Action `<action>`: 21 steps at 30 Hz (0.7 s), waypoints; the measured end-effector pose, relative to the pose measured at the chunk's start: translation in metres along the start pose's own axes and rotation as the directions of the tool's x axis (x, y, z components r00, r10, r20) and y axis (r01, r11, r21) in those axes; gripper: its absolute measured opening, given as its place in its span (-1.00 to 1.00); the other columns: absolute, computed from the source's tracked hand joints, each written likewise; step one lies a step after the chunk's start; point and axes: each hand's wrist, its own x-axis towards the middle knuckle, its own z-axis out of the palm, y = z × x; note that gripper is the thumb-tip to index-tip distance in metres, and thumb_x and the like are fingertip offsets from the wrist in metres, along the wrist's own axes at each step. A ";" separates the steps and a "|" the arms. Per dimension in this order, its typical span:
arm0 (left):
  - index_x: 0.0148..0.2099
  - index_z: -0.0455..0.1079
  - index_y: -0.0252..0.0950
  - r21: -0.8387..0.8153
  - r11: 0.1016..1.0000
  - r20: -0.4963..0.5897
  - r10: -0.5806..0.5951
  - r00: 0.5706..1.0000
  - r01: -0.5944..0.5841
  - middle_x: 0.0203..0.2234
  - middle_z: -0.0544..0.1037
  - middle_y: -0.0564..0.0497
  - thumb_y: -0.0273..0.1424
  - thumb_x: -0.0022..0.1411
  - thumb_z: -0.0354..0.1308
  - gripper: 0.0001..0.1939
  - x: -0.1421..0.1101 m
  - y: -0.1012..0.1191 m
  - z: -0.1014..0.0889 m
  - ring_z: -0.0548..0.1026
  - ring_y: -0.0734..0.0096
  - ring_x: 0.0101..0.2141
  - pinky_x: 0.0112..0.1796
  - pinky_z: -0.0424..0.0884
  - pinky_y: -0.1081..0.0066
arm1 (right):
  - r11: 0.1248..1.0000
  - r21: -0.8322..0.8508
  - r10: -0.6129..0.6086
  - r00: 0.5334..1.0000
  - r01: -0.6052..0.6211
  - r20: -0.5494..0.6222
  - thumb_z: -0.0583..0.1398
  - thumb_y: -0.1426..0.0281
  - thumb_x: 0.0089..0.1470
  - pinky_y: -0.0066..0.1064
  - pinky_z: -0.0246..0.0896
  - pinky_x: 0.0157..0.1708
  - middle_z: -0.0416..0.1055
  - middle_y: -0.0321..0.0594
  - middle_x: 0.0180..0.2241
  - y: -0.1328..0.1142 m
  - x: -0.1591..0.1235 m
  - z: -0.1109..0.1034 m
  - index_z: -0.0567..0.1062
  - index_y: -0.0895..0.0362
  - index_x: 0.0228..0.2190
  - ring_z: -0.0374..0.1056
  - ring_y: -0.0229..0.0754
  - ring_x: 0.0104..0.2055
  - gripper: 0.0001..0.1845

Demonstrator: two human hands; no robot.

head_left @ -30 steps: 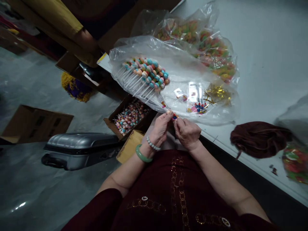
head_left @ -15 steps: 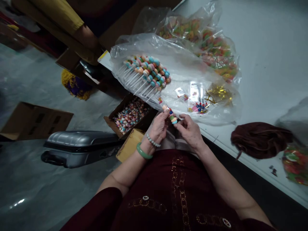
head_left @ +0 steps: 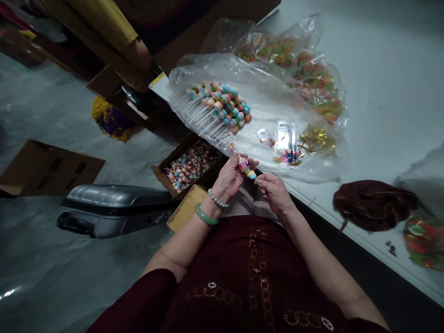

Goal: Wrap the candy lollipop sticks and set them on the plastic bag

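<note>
My left hand (head_left: 231, 175), with a pearl bracelet and a green bangle on its wrist, is closed round a small candy skewer (head_left: 247, 168) in a clear wrapper. My right hand (head_left: 272, 188) pinches the wrapper's lower end just below the candy. Both hands hover at the near edge of the white table (head_left: 388, 92). Just beyond them lies a fan of finished candy skewers (head_left: 222, 107) on a clear plastic sheet (head_left: 270, 97), beside small printed wrappers (head_left: 285, 147) and gold twist ties (head_left: 317, 138).
Bags of coloured sweets (head_left: 305, 74) lie at the back of the table, another bag (head_left: 425, 238) at the right. A dark red cloth (head_left: 374, 203) rests near the edge. On the floor: an open box of candy (head_left: 190, 165), a grey suitcase (head_left: 114, 208), a cardboard box (head_left: 48, 166).
The skewer has come clear of my fingers and now shows between both hands. My right hand slid down to its lower end. The camera shifted slightly.
</note>
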 end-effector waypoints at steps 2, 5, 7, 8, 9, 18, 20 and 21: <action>-0.30 0.36 -0.31 0.000 0.999 -0.010 0.037 0.999 -0.037 -0.47 0.50 0.00 -0.14 0.20 0.23 -0.69 -0.003 -0.006 0.003 0.58 0.25 -0.22 -0.10 0.44 0.25 | 0.991 0.109 0.063 0.994 -0.072 0.084 0.37 0.27 -0.23 -0.57 -0.38 -0.71 0.12 -0.50 -0.70 0.001 0.002 0.002 0.43 0.15 -0.50 -0.16 -0.47 -0.70 -0.71; -0.32 0.33 -0.30 -0.006 0.998 -0.032 0.063 0.997 -0.064 -0.50 0.46 0.03 -0.12 0.21 0.22 -0.67 -0.008 -0.015 0.008 0.56 0.31 -0.28 -0.09 0.44 0.23 | 0.948 0.242 0.145 0.959 -0.205 0.245 0.35 0.28 -0.15 -0.58 -0.34 -0.73 0.01 -0.57 -0.72 0.003 0.006 0.009 0.36 0.13 -0.51 -0.30 -0.50 -0.72 -0.72; -0.33 0.32 -0.29 -0.010 0.996 -0.066 0.086 0.994 -0.087 -0.51 0.44 0.05 -0.11 0.20 0.23 -0.67 -0.009 -0.020 0.009 0.54 0.34 -0.31 -0.10 0.45 0.24 | 0.939 0.264 0.151 0.954 -0.220 0.258 0.33 0.28 -0.13 -0.58 -0.32 -0.73 -0.04 -0.59 -0.73 0.004 0.009 0.014 0.33 0.12 -0.53 -0.33 -0.50 -0.73 -0.72; -0.32 0.32 -0.29 -0.009 0.995 -0.083 0.095 0.992 -0.096 -0.51 0.44 0.05 -0.11 0.19 0.23 -0.67 -0.009 -0.023 0.009 0.54 0.35 -0.32 -0.11 0.45 0.25 | 0.949 0.256 0.129 0.969 -0.183 0.213 0.33 0.28 -0.15 -0.58 -0.34 -0.73 -0.01 -0.58 -0.73 0.005 0.010 0.016 0.34 0.12 -0.53 -0.31 -0.50 -0.73 -0.73; -0.32 0.33 -0.29 -0.002 0.995 -0.097 0.100 0.990 -0.101 -0.51 0.45 0.05 -0.12 0.19 0.24 -0.67 -0.009 -0.025 0.009 0.53 0.36 -0.32 -0.13 0.45 0.26 | 0.965 0.232 0.093 0.985 -0.125 0.143 0.33 0.28 -0.17 -0.57 -0.36 -0.72 0.02 -0.56 -0.73 0.006 0.010 0.017 0.35 0.12 -0.52 -0.27 -0.49 -0.73 -0.73; -0.30 0.45 -0.36 0.167 0.984 -0.017 0.065 0.998 -0.061 -0.44 0.51 0.07 -0.32 0.03 0.40 -0.74 -0.010 -0.042 0.003 0.42 0.55 -0.38 -0.24 0.33 0.52 | 0.698 -0.632 -0.526 0.840 0.337 -0.133 0.11 0.25 0.04 -0.39 0.10 -0.41 0.33 -0.31 -0.56 0.014 0.011 0.010 0.41 0.08 -0.51 0.21 -0.22 -0.48 -0.79; -0.30 0.46 -0.35 0.176 0.980 -0.015 0.100 0.995 -0.096 -0.42 0.51 0.08 -0.33 0.03 0.39 -0.76 -0.012 -0.043 0.006 0.42 0.54 -0.35 -0.20 0.32 0.52 | 0.566 -0.759 -0.600 0.792 0.322 -0.112 0.07 0.26 0.08 -0.37 0.11 -0.37 0.36 -0.27 -0.55 0.014 0.012 0.008 0.41 0.07 -0.51 0.24 -0.19 -0.46 -0.77; -0.29 0.47 -0.35 0.181 0.981 0.000 0.077 0.997 -0.075 -0.42 0.52 0.08 -0.35 0.03 0.39 -0.77 -0.013 -0.041 0.006 0.43 0.53 -0.34 -0.19 0.33 0.51 | 0.545 -0.777 -0.613 0.782 0.314 -0.114 0.06 0.25 0.10 -0.37 0.11 -0.37 0.37 -0.27 -0.55 0.013 0.013 0.007 0.41 0.06 -0.50 0.24 -0.18 -0.46 -0.76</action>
